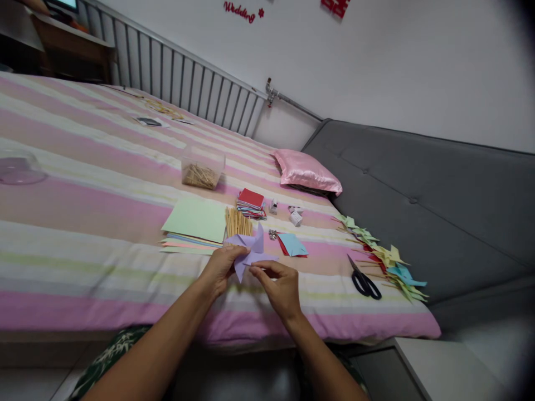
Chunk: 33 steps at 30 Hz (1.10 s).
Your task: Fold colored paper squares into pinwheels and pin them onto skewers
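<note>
A lilac paper pinwheel (253, 246) with folded blades is held above the bed's front edge. My left hand (221, 269) is closed on its left side, thumb over the paper. The fingers of my right hand (278, 284) pinch at its lower right blade; whether they also hold something small is hidden. Just behind the pinwheel lies a bundle of wooden sticks (238, 221). Left of that is a stack of coloured paper sheets (194, 220), pale green on top. Blue and red cut paper squares (293, 245) lie to the right, beside a small cluster of metal pieces (273, 234).
Black-handled scissors (364, 283) lie to the right. Finished pinwheels (388, 257) on sticks line the grey headboard (418, 195). A clear box of sticks (203, 168), a red-topped paper pile (251, 199) and a pink pillow (308, 170) are farther back on the striped bed.
</note>
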Each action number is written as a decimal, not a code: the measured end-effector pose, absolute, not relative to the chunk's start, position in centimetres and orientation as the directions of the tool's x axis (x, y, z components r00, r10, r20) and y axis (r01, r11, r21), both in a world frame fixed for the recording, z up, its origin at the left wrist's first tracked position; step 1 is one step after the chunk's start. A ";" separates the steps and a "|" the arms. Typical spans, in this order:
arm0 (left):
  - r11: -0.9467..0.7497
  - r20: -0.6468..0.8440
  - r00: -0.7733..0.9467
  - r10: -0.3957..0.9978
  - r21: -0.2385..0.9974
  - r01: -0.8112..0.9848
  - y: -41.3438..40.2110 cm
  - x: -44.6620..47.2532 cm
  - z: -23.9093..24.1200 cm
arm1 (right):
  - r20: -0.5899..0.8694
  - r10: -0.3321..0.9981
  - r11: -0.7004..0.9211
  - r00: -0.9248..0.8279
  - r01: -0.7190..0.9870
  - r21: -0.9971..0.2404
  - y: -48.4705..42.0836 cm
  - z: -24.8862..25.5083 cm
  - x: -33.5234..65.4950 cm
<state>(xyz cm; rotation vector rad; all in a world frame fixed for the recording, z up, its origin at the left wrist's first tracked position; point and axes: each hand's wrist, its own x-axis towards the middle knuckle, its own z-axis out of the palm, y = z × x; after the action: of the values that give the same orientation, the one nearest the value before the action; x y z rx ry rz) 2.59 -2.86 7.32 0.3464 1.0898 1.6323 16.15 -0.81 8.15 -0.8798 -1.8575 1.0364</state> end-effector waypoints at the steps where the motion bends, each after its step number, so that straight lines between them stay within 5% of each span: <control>1: 0.008 -0.289 -0.371 0.883 0.798 -0.603 -2.9 2.6 7.3 | 0.297 0.859 0.395 -0.416 0.172 -0.902 -0.8 8.2 16.0; 20: -0.027 -0.166 -0.443 0.881 0.917 -0.398 -2.7 3.0 6.9 | 0.258 0.942 0.308 -0.216 0.249 -0.918 0.7 7.0 15.1; 33: -0.081 0.002 -0.495 0.869 0.987 -0.137 -2.5 2.8 6.6 | 0.269 0.919 0.358 -0.287 0.326 -0.875 2.1 6.9 15.8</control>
<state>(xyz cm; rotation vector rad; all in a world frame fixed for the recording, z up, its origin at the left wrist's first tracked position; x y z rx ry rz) 2.82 -2.54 6.65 0.8332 1.4287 1.6801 15.80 2.14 6.87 -1.0968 -1.8026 0.9138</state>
